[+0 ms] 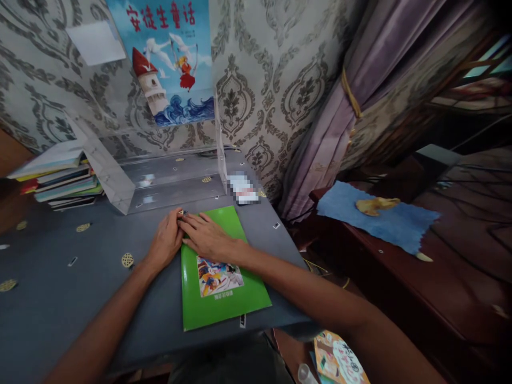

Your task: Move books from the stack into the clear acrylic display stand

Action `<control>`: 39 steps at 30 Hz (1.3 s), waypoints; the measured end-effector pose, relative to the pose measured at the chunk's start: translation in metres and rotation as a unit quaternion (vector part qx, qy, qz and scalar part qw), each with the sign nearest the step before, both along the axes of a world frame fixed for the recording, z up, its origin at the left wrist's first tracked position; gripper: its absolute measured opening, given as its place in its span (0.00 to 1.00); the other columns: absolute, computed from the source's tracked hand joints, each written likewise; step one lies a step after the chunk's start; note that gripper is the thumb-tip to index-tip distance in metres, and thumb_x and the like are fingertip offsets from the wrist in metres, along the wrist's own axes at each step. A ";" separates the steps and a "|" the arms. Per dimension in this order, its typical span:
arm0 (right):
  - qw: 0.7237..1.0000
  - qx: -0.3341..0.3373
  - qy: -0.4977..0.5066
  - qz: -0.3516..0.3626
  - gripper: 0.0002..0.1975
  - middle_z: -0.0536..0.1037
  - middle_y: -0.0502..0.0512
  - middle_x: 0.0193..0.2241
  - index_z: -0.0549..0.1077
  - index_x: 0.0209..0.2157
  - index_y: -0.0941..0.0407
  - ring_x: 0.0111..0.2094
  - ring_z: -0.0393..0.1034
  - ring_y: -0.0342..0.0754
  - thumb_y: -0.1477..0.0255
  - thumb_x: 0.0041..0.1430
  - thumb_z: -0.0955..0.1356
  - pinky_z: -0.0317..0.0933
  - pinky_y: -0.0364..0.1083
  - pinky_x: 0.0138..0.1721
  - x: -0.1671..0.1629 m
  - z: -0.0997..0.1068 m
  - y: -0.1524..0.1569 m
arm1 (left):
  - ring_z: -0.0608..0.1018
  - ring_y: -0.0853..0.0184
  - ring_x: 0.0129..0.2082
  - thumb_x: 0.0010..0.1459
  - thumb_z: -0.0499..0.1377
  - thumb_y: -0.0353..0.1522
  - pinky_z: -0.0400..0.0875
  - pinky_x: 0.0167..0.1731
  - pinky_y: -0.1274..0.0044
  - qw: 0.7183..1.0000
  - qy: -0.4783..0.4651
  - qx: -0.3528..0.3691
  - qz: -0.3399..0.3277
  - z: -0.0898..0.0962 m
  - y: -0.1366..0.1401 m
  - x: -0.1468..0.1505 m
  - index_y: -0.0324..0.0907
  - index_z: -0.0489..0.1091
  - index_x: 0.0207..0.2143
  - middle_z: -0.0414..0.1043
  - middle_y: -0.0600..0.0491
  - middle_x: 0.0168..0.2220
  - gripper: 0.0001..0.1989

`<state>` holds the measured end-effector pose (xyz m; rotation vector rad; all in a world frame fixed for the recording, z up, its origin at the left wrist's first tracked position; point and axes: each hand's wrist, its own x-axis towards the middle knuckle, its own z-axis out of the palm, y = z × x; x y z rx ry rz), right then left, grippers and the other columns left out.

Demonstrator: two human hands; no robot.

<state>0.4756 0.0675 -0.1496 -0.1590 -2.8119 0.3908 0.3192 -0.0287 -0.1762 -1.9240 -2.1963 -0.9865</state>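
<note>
A green book point(228, 306) with a glossy cover and a colourful picture lies slightly tilted on the grey tablecloth. My left hand point(167, 237) is at the book's upper left edge, its fingers bent in close around that edge; their tips are partly hidden. Across the upper left part of the cover rests my right hand point(208, 237), with fingers stretched out flat and pointing left. The right fingertips meet the left hand at the book's edge.
A clear plastic stand point(176, 192) is behind the hands. Stacked books point(68, 176) are at the left. A blurred small item point(244, 188) sits near the right back corner. On the red-brown surface at right lies a blue cloth point(344, 205). Below is an orange book point(336, 357).
</note>
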 end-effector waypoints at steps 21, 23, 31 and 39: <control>0.996 -0.010 -0.012 -0.088 0.23 0.66 0.69 0.65 0.66 0.62 0.63 0.68 0.56 0.59 0.65 0.71 0.63 0.52 0.62 0.68 0.045 -0.004 0.014 | 0.75 0.54 0.49 0.68 0.47 0.31 0.72 0.52 0.59 0.992 0.117 -0.048 -0.004 0.013 0.000 0.008 0.39 0.71 0.52 0.75 0.42 0.49 0.17; 0.996 -0.012 -0.008 -0.092 0.23 0.66 0.67 0.65 0.66 0.62 0.62 0.68 0.56 0.59 0.65 0.71 0.63 0.52 0.62 0.68 0.045 -0.005 0.014 | 0.74 0.53 0.53 0.65 0.47 0.27 0.70 0.55 0.58 0.988 0.148 -0.049 -0.018 0.015 0.003 0.012 0.39 0.72 0.52 0.74 0.42 0.52 0.18; 0.994 -0.030 0.000 -0.103 0.25 0.66 0.68 0.65 0.65 0.64 0.62 0.68 0.57 0.58 0.67 0.70 0.64 0.52 0.61 0.68 0.046 -0.007 0.019 | 0.75 0.56 0.52 0.64 0.48 0.24 0.72 0.56 0.61 0.988 0.138 -0.038 -0.065 0.013 0.024 0.038 0.37 0.71 0.53 0.74 0.41 0.52 0.19; 0.982 -0.064 0.020 -0.179 0.22 0.67 0.65 0.65 0.68 0.61 0.58 0.68 0.58 0.55 0.67 0.70 0.62 0.54 0.60 0.67 0.078 -0.014 0.036 | 0.76 0.58 0.49 0.67 0.47 0.27 0.73 0.53 0.62 0.989 0.130 0.005 -0.067 0.007 0.024 0.037 0.39 0.70 0.51 0.75 0.44 0.50 0.17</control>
